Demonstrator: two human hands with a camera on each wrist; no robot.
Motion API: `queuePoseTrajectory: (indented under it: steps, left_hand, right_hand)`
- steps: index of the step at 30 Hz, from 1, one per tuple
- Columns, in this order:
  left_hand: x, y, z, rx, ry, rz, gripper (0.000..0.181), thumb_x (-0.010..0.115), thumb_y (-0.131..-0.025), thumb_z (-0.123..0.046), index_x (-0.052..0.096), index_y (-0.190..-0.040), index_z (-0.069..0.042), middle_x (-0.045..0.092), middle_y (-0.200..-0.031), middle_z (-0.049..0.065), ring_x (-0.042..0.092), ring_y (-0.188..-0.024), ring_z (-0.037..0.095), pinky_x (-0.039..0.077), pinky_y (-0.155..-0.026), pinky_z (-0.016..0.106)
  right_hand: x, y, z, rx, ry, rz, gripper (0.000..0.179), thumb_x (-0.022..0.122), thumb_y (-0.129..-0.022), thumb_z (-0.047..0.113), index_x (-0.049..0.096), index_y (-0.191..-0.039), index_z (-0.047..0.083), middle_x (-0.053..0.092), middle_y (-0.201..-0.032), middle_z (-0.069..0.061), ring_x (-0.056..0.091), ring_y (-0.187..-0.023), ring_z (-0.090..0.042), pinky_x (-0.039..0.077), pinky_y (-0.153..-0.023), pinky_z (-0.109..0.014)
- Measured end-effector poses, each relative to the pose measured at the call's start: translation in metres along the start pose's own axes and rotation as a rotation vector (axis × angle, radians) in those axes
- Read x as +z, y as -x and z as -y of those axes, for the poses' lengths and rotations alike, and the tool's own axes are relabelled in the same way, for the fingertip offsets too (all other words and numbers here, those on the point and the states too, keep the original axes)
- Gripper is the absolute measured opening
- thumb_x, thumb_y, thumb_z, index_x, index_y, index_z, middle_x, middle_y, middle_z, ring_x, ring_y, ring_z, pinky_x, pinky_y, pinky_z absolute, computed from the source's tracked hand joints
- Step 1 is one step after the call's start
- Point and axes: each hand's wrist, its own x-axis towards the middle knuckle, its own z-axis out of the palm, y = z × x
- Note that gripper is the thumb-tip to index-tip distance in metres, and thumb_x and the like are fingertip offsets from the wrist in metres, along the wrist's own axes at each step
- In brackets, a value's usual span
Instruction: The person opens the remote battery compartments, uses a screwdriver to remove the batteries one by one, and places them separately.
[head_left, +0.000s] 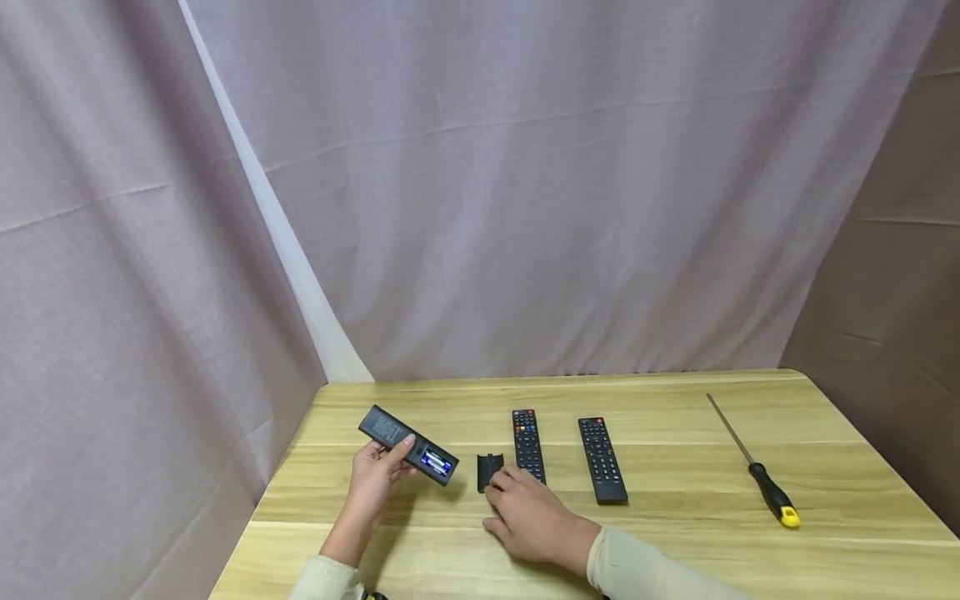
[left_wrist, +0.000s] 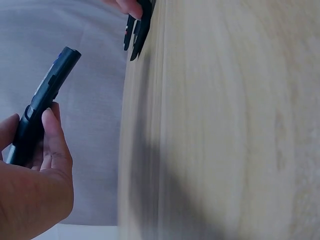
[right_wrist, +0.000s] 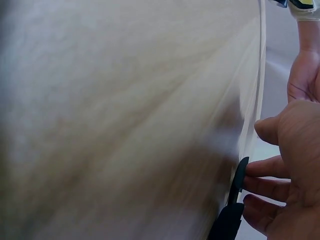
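Observation:
My left hand (head_left: 371,479) grips a black remote control (head_left: 388,427) above the table, its back turned up. Its battery compartment lies uncovered, showing batteries (head_left: 435,463) in blue and white. Thumb and fingers clasp the remote's sides in the left wrist view. On the table lies a small black battery cover (head_left: 489,468). My right hand (head_left: 536,521) reaches over the table with its fingertips at the cover's edge. In the right wrist view the thumb stands apart from the cover (right_wrist: 239,181). A second remote with coloured buttons (head_left: 527,437) is partly hidden behind the right hand.
Another black remote (head_left: 602,458) lies button side up to the right. Farther right rests a screwdriver (head_left: 767,487) with a black and yellow handle. The wooden table (head_left: 675,550) ends at the back before a greyish curtain (head_left: 555,233).

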Motion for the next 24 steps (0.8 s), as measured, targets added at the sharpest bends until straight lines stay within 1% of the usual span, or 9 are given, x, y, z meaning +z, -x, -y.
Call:
queuePoseTrajectory:
  steps: [4,12,16,20,24]
  left_hand:
    - [0.001,-0.001,-0.001,-0.013,0.01,-0.003,0.026,0.075,-0.101,-0.015,0.065,-0.117,0.003,0.078,-0.084,-0.004,0.071,-0.07,0.008,0.066,-0.073,0.025]
    - [0.006,-0.001,-0.001,-0.031,0.022,-0.004,0.027,0.075,-0.1,-0.012,0.063,-0.117,0.005,0.077,-0.084,-0.003,0.071,-0.07,0.008,0.066,-0.073,0.026]
    - [0.006,-0.001,0.0,-0.031,0.012,-0.008,0.027,0.074,-0.101,-0.014,0.064,-0.117,0.005,0.078,-0.085,-0.003,0.071,-0.071,0.008,0.066,-0.073,0.026]
    - [0.006,-0.001,0.0,-0.034,0.001,-0.005,0.028,0.075,-0.1,-0.014,0.064,-0.117,0.005,0.078,-0.084,-0.002,0.071,-0.07,0.009,0.066,-0.073,0.026]
    - [0.008,0.0,-0.001,-0.037,-0.023,0.005,0.03,0.076,-0.1,-0.014,0.063,-0.118,0.006,0.077,-0.084,-0.002,0.07,-0.069,0.009,0.066,-0.072,0.026]
  right_hand:
    - [0.0,0.0,-0.002,0.0,-0.012,0.008,0.051,0.061,-0.106,0.048,0.07,-0.139,0.009,0.069,-0.14,-0.006,0.058,-0.134,-0.024,0.047,-0.123,-0.048]
    - [-0.004,0.004,-0.003,0.016,-0.042,-0.018,0.052,0.061,-0.107,0.046,0.068,-0.141,0.008,0.068,-0.141,-0.008,0.058,-0.135,-0.024,0.048,-0.123,-0.047]
    - [-0.011,0.011,-0.008,0.031,-0.061,-0.061,0.051,0.06,-0.108,0.044,0.067,-0.142,0.007,0.068,-0.143,-0.009,0.057,-0.136,-0.025,0.047,-0.124,-0.048]
    - [-0.018,0.022,-0.018,0.026,-0.048,-0.127,0.045,0.063,-0.107,0.04,0.07,-0.137,0.007,0.07,-0.135,-0.007,0.059,-0.13,-0.023,0.05,-0.119,-0.046]
    - [-0.025,0.034,-0.031,0.051,-0.057,-0.172,0.041,0.065,-0.106,0.037,0.072,-0.134,0.007,0.071,-0.132,-0.006,0.06,-0.128,-0.023,0.052,-0.116,-0.047]
